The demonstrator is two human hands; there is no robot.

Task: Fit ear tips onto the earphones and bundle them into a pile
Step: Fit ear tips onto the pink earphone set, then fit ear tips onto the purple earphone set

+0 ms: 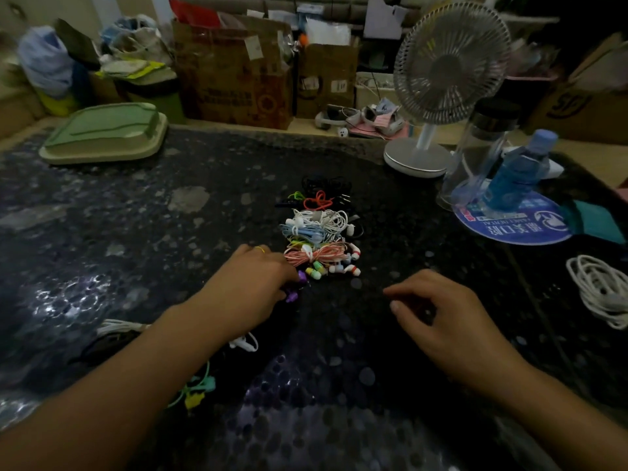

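Fingers (287, 290) pinch glossy purple earbuds (293, 296).

The room is dim, and its only brightness shows as glints on the dark, speckled table (210, 205) toward its left edge. A pale green lidded tray (103, 132) sits at the far left corner. A white desk fan (441, 73) stands near the far right edge, with a clear bottle (482, 147) and a blue bottle (520, 171) just beside it on a round blue mat (520, 226). Behind the far edge, cardboard boxes (238, 69) and stuffed plastic bags (47, 62) crowd together.
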